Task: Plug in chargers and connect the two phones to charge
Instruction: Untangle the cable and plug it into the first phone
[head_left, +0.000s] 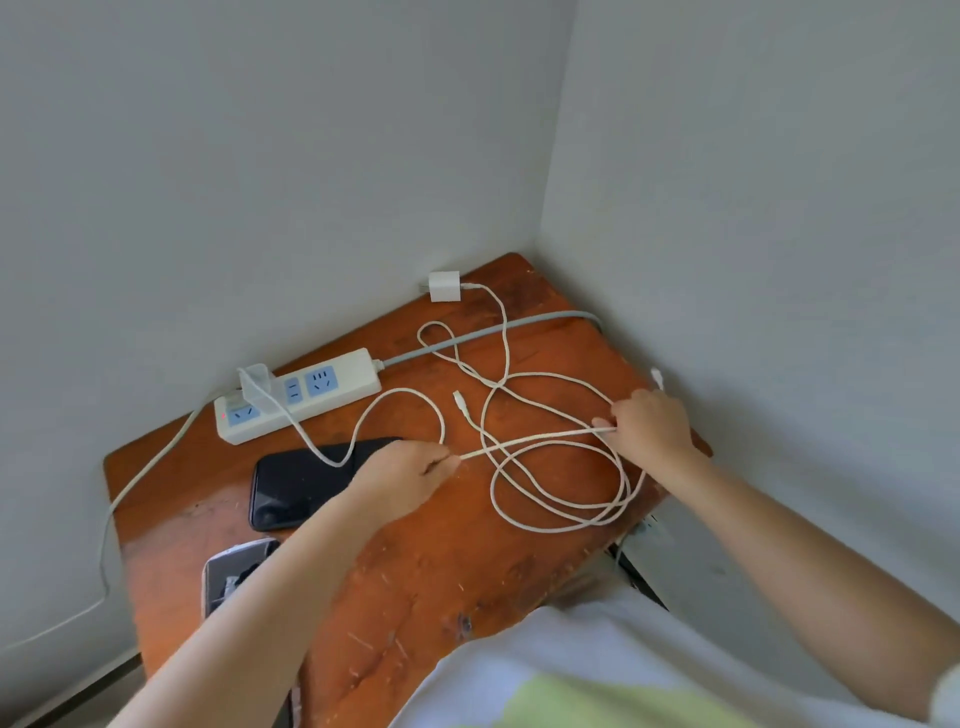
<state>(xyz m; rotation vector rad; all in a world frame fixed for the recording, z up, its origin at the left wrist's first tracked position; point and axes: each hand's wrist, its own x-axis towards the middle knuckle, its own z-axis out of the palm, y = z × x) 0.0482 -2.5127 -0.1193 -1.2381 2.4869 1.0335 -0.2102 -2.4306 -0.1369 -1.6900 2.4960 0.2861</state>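
Observation:
My left hand (402, 480) and my right hand (652, 423) pinch a white cable (535, 439) and hold a stretch of it taut between them above the wooden table (431, 561). That cable runs back to a clear charger (254, 384) plugged into the white power strip (298, 395). A second white charger (444, 286) lies unplugged at the table's far edge, its cable (558, 506) tangled in loops with a loose connector end (460, 402). A black phone (296, 483) lies face up under my left wrist. Another phone (231, 574) sits at the near left, partly hidden by my forearm.
The table stands in a corner between two grey walls. The strip's grey cord (498, 332) runs off to the right rear corner. A white lead (111, 514) drops off the table's left side. White and green cloth (597, 675) covers the near right.

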